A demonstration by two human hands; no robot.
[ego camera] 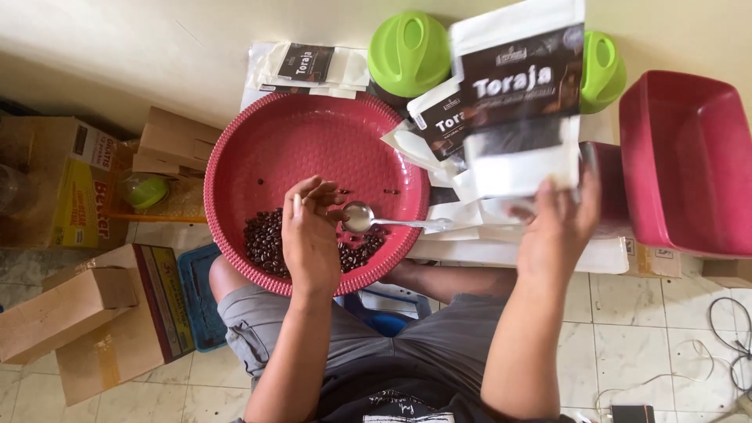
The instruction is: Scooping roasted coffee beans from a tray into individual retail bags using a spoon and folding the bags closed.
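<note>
Left hand (309, 235) pinches a spoon (368, 219) over beans (266, 239) in the red basin (235, 157); right hand (558, 227) grips a white pouch (521, 102).

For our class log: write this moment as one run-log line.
left hand: over beans in red basin | right hand: holds pouch | spoon: in basin

We sit over a pale marbled tile floor (627, 329), a cream wall (157, 47) ahead, cardboard boxes (70, 313) stacked at our left
</note>
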